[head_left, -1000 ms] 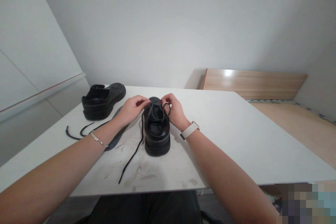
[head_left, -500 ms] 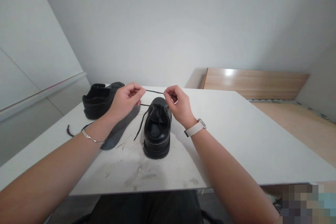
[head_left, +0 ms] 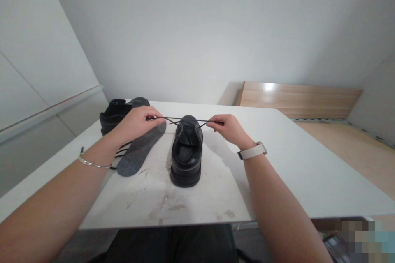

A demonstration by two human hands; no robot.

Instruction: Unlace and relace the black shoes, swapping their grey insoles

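Observation:
A black leather shoe point(head_left: 186, 154) stands on the white table point(head_left: 277, 172) with its heel towards me. A black shoelace point(head_left: 180, 120) runs through it and crosses over its top. My left hand point(head_left: 135, 122) pinches one end of the lace out to the left. My right hand point(head_left: 228, 128) pinches the other end out to the right. Both ends are stretched tight. A bracelet is on my left wrist and a white watch on my right.
A grey insole point(head_left: 138, 150) lies left of the shoe. A second black shoe point(head_left: 119, 113) sits at the table's far left with a loose black lace point(head_left: 119, 153) near it. A wooden board point(head_left: 296, 99) stands behind the table on the right. Smudges mark the table's front.
My hands have moved apart from over the shoe, drawing the lace ends out to each side. The loose end that trailed down the table has been pulled up taut.

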